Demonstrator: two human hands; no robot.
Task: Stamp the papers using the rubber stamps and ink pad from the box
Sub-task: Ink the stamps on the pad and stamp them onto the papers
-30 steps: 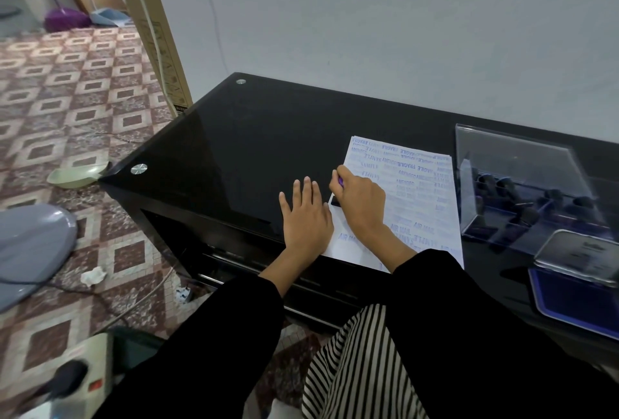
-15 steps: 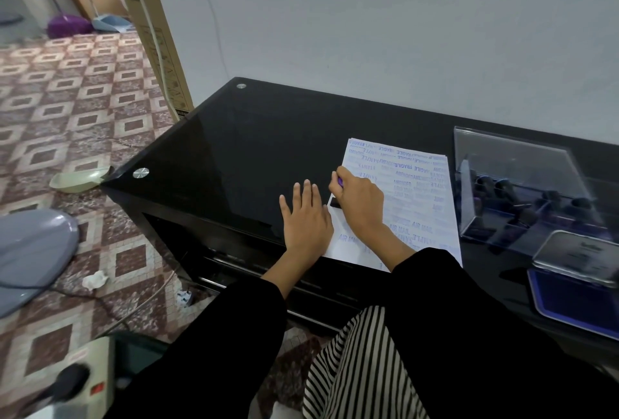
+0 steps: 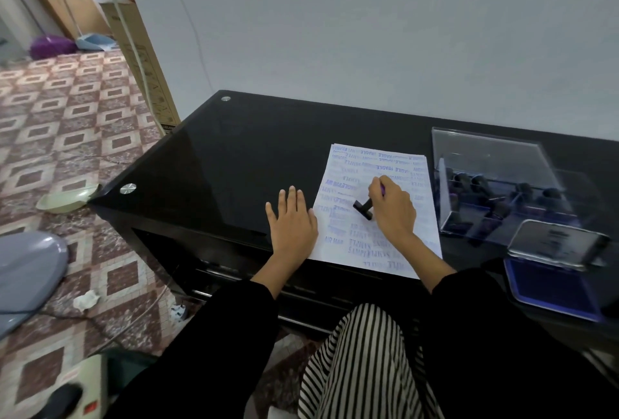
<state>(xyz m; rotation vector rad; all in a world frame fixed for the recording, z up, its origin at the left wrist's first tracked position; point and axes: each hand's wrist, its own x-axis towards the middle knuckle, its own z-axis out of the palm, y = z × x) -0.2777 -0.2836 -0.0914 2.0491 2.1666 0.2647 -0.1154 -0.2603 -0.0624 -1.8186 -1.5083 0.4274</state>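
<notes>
Stamp [image 3: 363, 208] is pinched in the right hand [image 3: 393, 209], tilted over the middle of the paper [image 3: 338, 251] and seemingly just off it, so I'd level its face, press straight down on 1 bare patch, and slide the flat left hand [image 3: 293, 221] onto the sheet's edge.

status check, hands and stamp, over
Right hand grips black rubber stamp, tilted above stamped white paper. Left hand flat on black glass table. Path clear.
</notes>
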